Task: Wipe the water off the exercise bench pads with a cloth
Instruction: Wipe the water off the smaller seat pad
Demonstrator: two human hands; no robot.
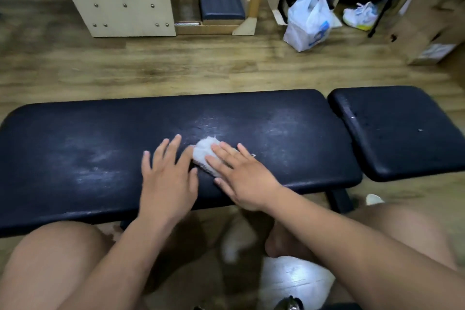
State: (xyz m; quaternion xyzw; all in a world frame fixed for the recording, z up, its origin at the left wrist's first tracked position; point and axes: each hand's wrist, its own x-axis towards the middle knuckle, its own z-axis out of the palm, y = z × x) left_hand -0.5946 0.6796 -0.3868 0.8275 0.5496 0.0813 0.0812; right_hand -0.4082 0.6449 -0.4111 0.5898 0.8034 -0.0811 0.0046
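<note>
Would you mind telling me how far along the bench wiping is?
The long pad shows streaky smears across its top, so it looks mostly wiped. In hand: the right hand presses the white cloth flat near its middle, the left hand flat beside it. Left: the short seat pad, which carries droplets.

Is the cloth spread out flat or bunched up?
Bunched up: the cloth shows as a small white wad under the straight fingers of the right hand on the long pad.
</note>
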